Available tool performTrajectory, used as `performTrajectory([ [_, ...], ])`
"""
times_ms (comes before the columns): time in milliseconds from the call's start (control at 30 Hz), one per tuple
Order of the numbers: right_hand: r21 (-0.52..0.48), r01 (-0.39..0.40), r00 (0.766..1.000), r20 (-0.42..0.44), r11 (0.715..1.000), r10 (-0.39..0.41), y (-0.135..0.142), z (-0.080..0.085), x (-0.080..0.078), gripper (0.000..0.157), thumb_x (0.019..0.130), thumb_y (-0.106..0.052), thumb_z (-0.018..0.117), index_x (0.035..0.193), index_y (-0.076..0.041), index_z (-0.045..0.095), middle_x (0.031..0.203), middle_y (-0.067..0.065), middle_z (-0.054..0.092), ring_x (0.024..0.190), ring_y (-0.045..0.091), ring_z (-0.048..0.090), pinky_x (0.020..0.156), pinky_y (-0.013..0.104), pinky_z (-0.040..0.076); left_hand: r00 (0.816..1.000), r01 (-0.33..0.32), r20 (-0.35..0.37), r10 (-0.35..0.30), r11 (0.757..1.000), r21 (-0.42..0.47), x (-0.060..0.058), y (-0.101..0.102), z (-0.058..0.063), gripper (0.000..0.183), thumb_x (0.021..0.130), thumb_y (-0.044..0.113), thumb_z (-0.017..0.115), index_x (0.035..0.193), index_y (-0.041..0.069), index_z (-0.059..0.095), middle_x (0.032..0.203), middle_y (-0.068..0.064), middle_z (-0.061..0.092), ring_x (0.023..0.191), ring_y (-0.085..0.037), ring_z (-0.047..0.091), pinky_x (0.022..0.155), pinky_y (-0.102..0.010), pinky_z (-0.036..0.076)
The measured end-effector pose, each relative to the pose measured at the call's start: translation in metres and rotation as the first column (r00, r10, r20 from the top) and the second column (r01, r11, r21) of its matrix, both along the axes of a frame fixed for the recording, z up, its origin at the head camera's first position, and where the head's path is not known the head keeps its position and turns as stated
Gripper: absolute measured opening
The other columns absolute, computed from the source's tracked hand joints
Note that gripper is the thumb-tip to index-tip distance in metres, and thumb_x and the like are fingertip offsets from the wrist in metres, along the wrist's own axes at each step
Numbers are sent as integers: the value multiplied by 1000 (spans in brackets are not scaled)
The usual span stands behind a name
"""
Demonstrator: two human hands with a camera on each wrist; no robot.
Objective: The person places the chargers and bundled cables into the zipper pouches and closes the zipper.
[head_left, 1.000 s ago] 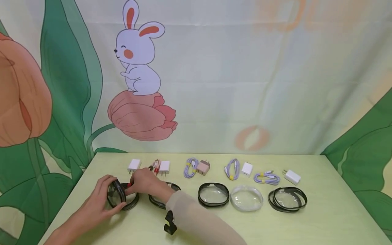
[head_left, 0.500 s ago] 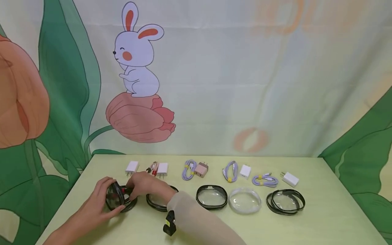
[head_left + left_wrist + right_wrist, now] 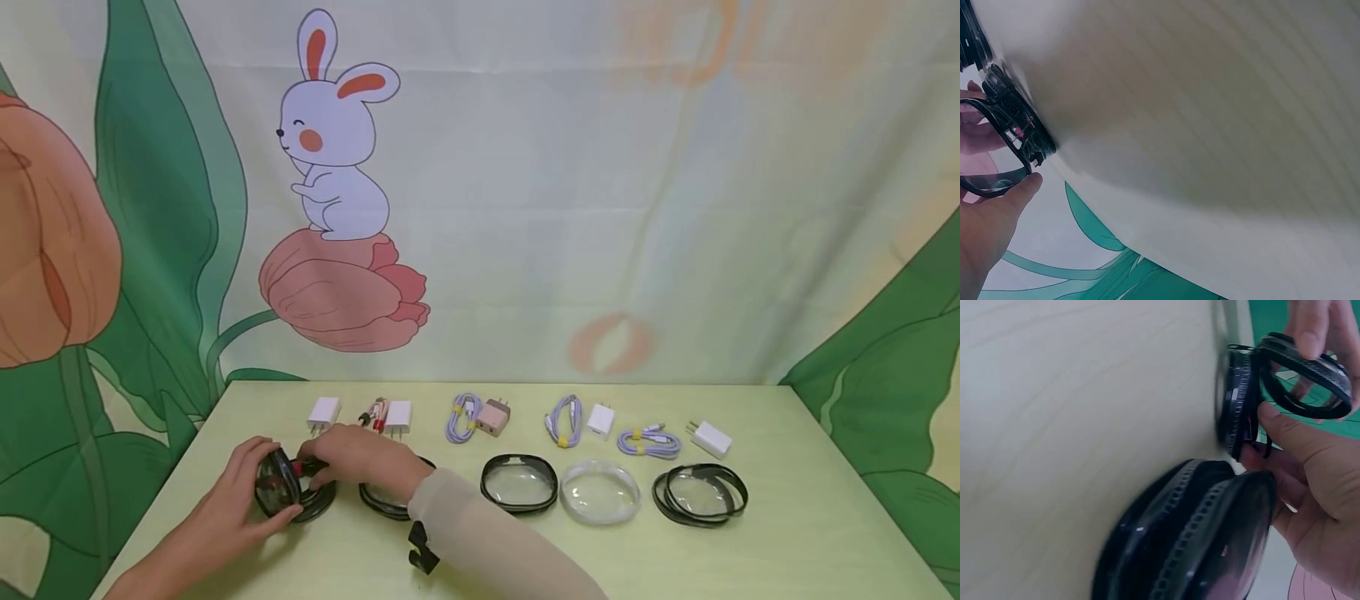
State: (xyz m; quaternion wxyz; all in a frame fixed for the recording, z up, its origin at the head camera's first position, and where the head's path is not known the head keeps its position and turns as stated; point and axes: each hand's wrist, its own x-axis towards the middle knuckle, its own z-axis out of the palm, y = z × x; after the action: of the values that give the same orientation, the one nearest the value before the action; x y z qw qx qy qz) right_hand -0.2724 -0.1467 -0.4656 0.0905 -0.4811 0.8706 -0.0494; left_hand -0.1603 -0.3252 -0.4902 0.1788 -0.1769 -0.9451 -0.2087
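Note:
At the table's left end, my left hand (image 3: 228, 492) grips the raised lid (image 3: 276, 483) of a round clear zip case (image 3: 318, 507) with black trim. Thumb and fingers pinch the lid's black rim (image 3: 1307, 365), seen in the right wrist view. My right hand (image 3: 363, 457) reaches over the case with curled fingers at its opening. It pinches a small red-and-black cable (image 3: 297, 468), now mostly hidden by the fingers and lid. In the left wrist view, a bit of red shows inside the case's black-edged base (image 3: 1019, 119).
A row of similar cases stands to the right: black-trimmed ones (image 3: 519, 506) and an all-clear one (image 3: 600, 518). Behind them lie white chargers (image 3: 324, 412), a pink charger (image 3: 494, 417), a red-and-black cable (image 3: 377, 414) and lilac coiled cables (image 3: 649, 442). A printed curtain (image 3: 510, 208) hangs behind.
My right hand has shifted slightly left with the red-and-black cable, over the case's opening. My left hand keeps the lid raised, tilted a little further left.

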Motion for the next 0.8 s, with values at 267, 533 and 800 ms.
performTrajectory([
  [267,30,5,999,-46,1000,-3,-1,-1,0,45,88,-46,77,129,-30,69,116,-19,69,103,-3,62,89,12,46,1000,3,23,-3,1000,6,-1,-1,0,86,79,26,89,140,-3,36,141,-25,34,119,-38,52,87,-58,49],
  [533,30,-27,996,83,999,24,1,0,-7,42,89,-36,79,129,-25,72,119,-17,70,107,-4,62,89,10,44,1000,12,2,-12,1000,-13,0,-2,0,86,77,28,90,140,-1,37,140,-23,37,119,-36,52,88,-54,49],
  [800,-26,-28,998,61,999,29,2,-3,-9,31,88,-32,81,117,-22,78,103,-15,74,90,-5,63,78,9,46,1000,21,1,-21,1000,-8,-1,-2,1,87,77,27,90,139,-2,38,139,-24,37,119,-38,52,87,-58,49],
])
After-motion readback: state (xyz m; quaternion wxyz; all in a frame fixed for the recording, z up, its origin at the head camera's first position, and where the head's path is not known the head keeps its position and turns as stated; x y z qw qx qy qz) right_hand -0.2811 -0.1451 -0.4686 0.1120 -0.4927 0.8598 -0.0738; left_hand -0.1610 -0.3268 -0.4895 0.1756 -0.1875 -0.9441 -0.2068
